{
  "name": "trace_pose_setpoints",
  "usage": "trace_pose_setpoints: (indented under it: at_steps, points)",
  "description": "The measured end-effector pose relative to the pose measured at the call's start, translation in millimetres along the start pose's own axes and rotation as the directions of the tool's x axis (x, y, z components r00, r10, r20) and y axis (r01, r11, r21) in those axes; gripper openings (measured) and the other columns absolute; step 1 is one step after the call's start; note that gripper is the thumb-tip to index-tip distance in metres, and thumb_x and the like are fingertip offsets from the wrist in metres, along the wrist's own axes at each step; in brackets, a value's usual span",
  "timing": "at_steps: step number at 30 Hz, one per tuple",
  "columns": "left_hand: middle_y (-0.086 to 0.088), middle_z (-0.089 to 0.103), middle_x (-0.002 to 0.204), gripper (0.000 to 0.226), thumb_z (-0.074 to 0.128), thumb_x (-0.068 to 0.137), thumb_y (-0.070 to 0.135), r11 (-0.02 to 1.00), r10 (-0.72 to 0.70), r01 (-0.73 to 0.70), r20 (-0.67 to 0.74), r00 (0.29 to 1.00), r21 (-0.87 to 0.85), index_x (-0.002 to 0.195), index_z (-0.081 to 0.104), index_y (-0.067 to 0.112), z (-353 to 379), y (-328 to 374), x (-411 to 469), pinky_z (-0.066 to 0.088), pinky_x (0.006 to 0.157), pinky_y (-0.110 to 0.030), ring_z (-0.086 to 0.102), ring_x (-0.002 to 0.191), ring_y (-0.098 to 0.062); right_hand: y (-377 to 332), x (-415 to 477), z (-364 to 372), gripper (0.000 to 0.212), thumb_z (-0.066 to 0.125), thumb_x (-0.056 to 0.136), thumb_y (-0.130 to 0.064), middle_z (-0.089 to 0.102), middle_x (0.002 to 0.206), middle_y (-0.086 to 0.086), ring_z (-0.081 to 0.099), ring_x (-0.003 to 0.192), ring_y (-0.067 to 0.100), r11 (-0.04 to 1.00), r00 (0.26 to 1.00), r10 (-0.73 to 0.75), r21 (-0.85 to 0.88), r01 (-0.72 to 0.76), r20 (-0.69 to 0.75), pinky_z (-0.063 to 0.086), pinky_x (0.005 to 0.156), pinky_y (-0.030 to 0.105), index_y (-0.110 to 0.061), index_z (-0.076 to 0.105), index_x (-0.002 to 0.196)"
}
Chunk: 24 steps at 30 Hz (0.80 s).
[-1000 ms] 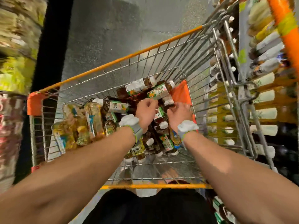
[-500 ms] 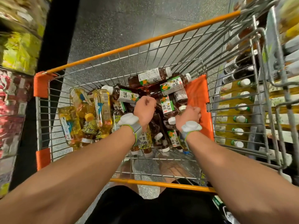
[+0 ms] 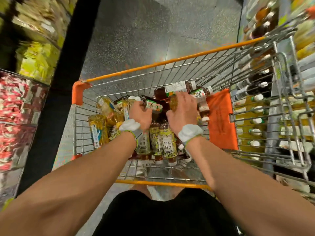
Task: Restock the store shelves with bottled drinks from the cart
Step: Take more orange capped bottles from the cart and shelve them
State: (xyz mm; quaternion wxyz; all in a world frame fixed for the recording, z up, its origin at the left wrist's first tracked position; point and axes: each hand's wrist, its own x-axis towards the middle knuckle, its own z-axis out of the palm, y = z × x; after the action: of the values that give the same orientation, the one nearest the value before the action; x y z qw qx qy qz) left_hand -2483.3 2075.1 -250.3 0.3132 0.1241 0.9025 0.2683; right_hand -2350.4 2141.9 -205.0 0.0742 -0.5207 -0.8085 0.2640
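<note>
Since the cart (image 3: 162,183) stands directly before the person, I record both arms reaching over its near rail into the basket. Nearest lie brown bottles (image 3: 163,142) with speckled labels, caps toward the person. The left hand (image 3: 140,114) grasps a dark bottle (image 3: 154,105) with a green label, evidently to lift it out. The right hand (image 3: 183,110) curves over an amber bottle (image 3: 173,103); I cannot tell whether it is clasped. Yellow bottles (image 3: 102,126) fill the left side, and an orange flap (image 3: 219,116) lines the right wall. The shelf (image 3: 288,129) beyond the wire, to the right, already carries stock.
</note>
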Motion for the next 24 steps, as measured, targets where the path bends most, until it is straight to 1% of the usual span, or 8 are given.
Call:
trace_pose_setpoints:
  at_steps: [3,5,8,11,14,17,19,24]
  points:
    - [-0.014,0.057,0.13,0.054,0.07,0.087,0.018,0.993,0.021,-0.013,-0.058,0.998,0.12,0.139,0.056,0.016,-19.2,-11.5,19.4,0.044,0.101,-0.039,0.055,0.122,-0.036,-29.5,-2.5,15.2,0.071,0.077,0.081,-0.018,0.048,0.144,0.016,0.04,0.13,0.035,0.993,0.998,-0.042,0.109,0.048,-0.052,0.033,0.111,0.043,-0.004,0.047,0.144]
    - [-0.019,0.043,0.144,0.062,0.068,0.091,0.018,0.986,0.02,-0.016,-0.025,1.0,0.163,0.149,0.046,0.018,-30.0,-18.2,30.1,0.039,0.108,-0.042,0.048,0.129,-0.04,-40.7,-7.5,29.4,0.074,0.077,0.083,-0.017,0.043,0.146,0.018,0.037,0.132,0.036,0.988,0.998,-0.064,0.142,0.064,-0.007,0.031,0.113,0.043,-0.003,0.043,0.148]
    - [-0.02,0.029,0.156,0.07,0.064,0.096,0.02,0.968,0.023,-0.054,0.126,0.992,0.243,0.159,0.031,0.02,-40.6,-26.9,48.1,0.035,0.115,-0.044,0.042,0.138,-0.041,-45.8,-10.9,49.4,0.075,0.076,0.083,-0.012,0.041,0.145,0.016,0.037,0.129,0.035,0.988,0.998,-0.054,0.146,0.05,0.025,0.036,0.11,0.041,-0.005,0.042,0.149]
    - [-0.018,0.024,0.159,0.074,0.065,0.096,0.028,0.95,-0.007,-0.059,0.208,0.978,0.307,0.16,0.027,0.025,-45.0,-28.9,64.7,0.035,0.117,-0.044,0.044,0.137,-0.041,-36.8,-6.0,61.1,0.069,0.074,0.079,-0.006,0.042,0.14,0.015,0.039,0.123,0.034,0.986,0.999,0.047,0.16,-0.048,0.013,0.041,0.106,0.044,-0.006,0.048,0.143]
    - [-0.022,0.038,0.143,0.069,0.067,0.094,0.035,0.913,-0.064,-0.04,0.239,0.969,0.406,0.153,0.032,0.031,-42.6,-26.6,73.4,0.045,0.104,-0.044,0.054,0.111,-0.039,-23.0,-3.9,67.1,0.065,0.074,0.08,-0.01,0.041,0.14,0.016,0.039,0.123,0.033,0.98,0.987,0.146,0.125,-0.153,0.062,0.041,0.105,0.045,-0.009,0.05,0.141]
    - [-0.017,0.056,0.124,0.061,0.066,0.094,0.036,0.863,-0.062,-0.086,0.275,0.959,0.497,0.144,0.033,0.023,-44.6,-22.3,77.3,0.05,0.082,-0.042,0.059,0.104,-0.037,-20.7,-5.7,71.5,0.064,0.075,0.08,-0.012,0.04,0.139,0.016,0.041,0.121,0.034,0.981,0.985,0.156,0.106,-0.164,0.077,0.044,0.099,0.041,-0.014,0.05,0.139]
    - [-0.011,0.064,0.117,0.055,0.066,0.093,0.041,0.833,-0.032,-0.134,0.289,0.957,0.537,0.137,0.039,0.022,-50.8,-21.0,75.4,0.05,0.076,-0.038,0.063,0.101,-0.034,-25.0,-6.0,73.4,0.063,0.076,0.079,-0.014,0.042,0.137,0.015,0.045,0.118,0.034,0.976,0.979,0.179,0.106,-0.189,0.099,0.046,0.094,0.04,-0.017,0.049,0.136]
    - [-0.008,0.066,0.104,0.049,0.078,0.08,0.046,0.91,0.084,-0.222,0.369,0.926,0.35,0.11,0.048,0.022,-53.7,-15.3,58.4,0.044,0.054,-0.027,0.065,0.079,-0.023,-26.4,-1.8,58.0,0.064,0.078,0.08,-0.019,0.052,0.131,0.012,0.054,0.113,0.034,0.956,0.956,0.259,0.106,-0.274,0.136,0.047,0.088,0.037,-0.019,0.045,0.135]
